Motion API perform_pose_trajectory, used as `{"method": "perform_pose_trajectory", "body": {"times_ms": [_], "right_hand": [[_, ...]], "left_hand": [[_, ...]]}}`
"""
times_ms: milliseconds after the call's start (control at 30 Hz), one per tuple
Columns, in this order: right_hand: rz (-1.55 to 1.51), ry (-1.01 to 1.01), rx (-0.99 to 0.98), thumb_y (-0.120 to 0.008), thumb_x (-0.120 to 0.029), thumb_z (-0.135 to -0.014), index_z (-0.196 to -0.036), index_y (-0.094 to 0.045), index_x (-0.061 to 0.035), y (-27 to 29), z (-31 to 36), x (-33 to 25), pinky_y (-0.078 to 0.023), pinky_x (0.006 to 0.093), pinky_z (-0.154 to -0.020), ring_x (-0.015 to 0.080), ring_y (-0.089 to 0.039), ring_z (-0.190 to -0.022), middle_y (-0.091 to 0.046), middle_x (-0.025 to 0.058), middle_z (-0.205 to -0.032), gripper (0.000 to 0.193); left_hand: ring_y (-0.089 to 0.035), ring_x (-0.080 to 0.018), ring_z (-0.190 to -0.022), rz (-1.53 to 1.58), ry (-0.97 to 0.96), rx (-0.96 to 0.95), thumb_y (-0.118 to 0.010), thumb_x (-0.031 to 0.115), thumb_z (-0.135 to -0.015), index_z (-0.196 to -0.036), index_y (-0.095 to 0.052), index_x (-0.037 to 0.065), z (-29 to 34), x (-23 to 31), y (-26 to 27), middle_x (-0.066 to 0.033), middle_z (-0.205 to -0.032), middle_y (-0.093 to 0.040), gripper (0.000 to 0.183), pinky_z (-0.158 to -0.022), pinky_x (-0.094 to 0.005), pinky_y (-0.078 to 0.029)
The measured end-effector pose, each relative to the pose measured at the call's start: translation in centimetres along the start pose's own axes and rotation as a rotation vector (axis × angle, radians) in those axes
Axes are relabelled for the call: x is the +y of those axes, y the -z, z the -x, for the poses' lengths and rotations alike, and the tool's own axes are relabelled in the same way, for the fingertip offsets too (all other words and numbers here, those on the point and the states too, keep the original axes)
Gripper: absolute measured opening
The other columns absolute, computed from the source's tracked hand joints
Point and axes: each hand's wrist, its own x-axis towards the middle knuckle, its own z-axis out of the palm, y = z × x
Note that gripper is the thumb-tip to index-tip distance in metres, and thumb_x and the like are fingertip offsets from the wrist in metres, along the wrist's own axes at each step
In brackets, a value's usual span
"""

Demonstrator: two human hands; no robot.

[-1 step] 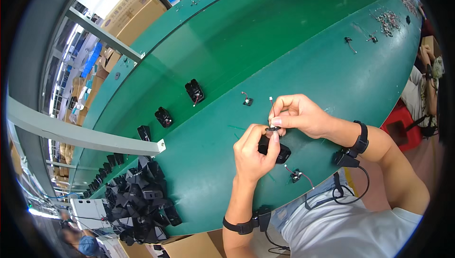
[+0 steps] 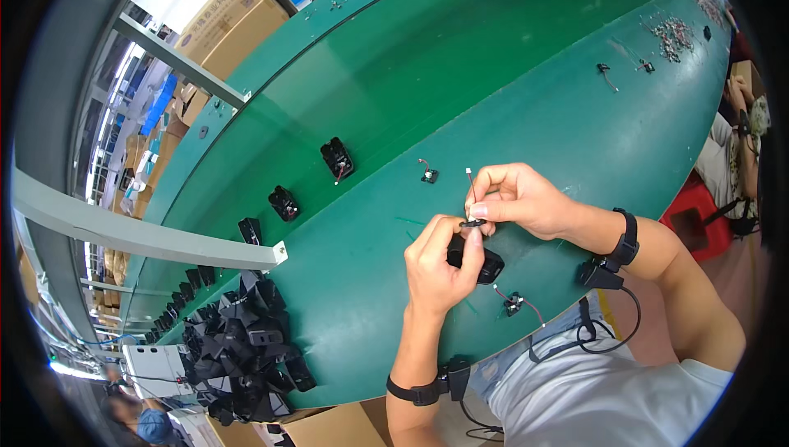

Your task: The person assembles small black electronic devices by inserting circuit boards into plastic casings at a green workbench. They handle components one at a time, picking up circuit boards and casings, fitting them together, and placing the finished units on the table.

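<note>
At the centre of the clock, with twelve toward the top of the view, both hands pinch one small dark part. The left hand closes thumb and fingers on it from seven o'clock; the right hand grips it from two o'clock. A thin red wire stands up at twelve by the right fingertips, ending in a white connector. Just below the grip, at five, a black housing lies partly hidden by the left hand; whether they touch, I cannot tell. Farther out at five, a loose wired piece rests on the green table. Another wired piece sits between ten and eleven. An open black case stands at ten, a second case at nine. Well apart, a pile of black housings spreads at eight, and a heap of small parts lies between one and two.
</note>
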Motion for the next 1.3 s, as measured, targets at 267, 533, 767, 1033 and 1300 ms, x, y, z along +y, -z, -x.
{"method": "perform_pose_trajectory", "body": {"times_ms": [267,533,767,1033,1300], "right_hand": [[-0.046,-0.029,0.017,-0.067,-0.009,-0.094,-0.094,-0.059,-0.0023,0.1,0.2,0.1,-0.052,0.0252,-0.069,0.0110,-0.062,-0.075,-0.066,0.0082,-0.094,0.011],[0.060,0.178,0.210,-0.066,-0.008,-0.093,-0.096,-0.061,-0.0018,1.0,-0.5,-1.5,-0.052,0.0250,-0.068,0.0096,-0.061,-0.076,-0.066,0.0059,-0.094,0.009],[0.140,0.142,0.305,-0.067,-0.009,-0.093,-0.098,-0.062,-0.0009,3.0,-1.3,-0.9,-0.052,0.0252,-0.065,0.0090,-0.062,-0.072,-0.067,0.0063,-0.092,0.011],[0.157,0.180,0.226,-0.066,-0.008,-0.094,-0.098,-0.061,0.0007,3.5,-2.3,0.6,-0.054,0.0252,-0.066,0.0097,-0.064,-0.073,-0.068,0.0081,-0.092,0.011],[0.196,0.155,0.251,-0.066,-0.012,-0.095,-0.100,-0.062,-0.0005,1.2,-0.9,-1.5,-0.051,0.0223,-0.060,0.0078,-0.063,-0.072,-0.067,0.0053,-0.093,0.013]], "left_hand": [[-0.065,-0.0172,-0.066,0.101,0.183,-0.012,-0.068,0.004,-0.083,-0.080,-0.060,-0.002,0.6,-0.8,-0.4,-0.0111,-0.074,-0.064,0.010,-0.058,-0.0296,-0.051],[-0.061,-0.0109,-0.066,0.047,0.153,0.122,-0.061,0.001,-0.091,-0.097,-0.071,-0.003,-0.1,-0.3,0.4,-0.0081,-0.076,-0.067,0.012,-0.061,-0.0240,-0.048],[-0.061,-0.0128,-0.076,-0.515,-0.689,-0.125,-0.076,0.021,-0.072,-0.101,-0.076,0.020,-0.3,15.2,8.7,-0.0020,-0.084,-0.067,0.028,-0.054,-0.0199,-0.038],[-0.058,-0.0263,-0.055,-0.711,-0.260,0.261,-0.068,0.030,-0.088,-0.105,-0.071,0.006,-11.9,4.6,7.9,-0.0083,-0.064,-0.060,0.030,-0.051,-0.0357,-0.047],[-0.057,-0.0108,-0.063,0.207,0.629,-0.065,-0.057,0.037,-0.100,-0.094,-0.072,0.001,-2.2,-3.3,2.8,-0.0016,-0.073,-0.065,0.039,-0.058,-0.0267,-0.046]]}}
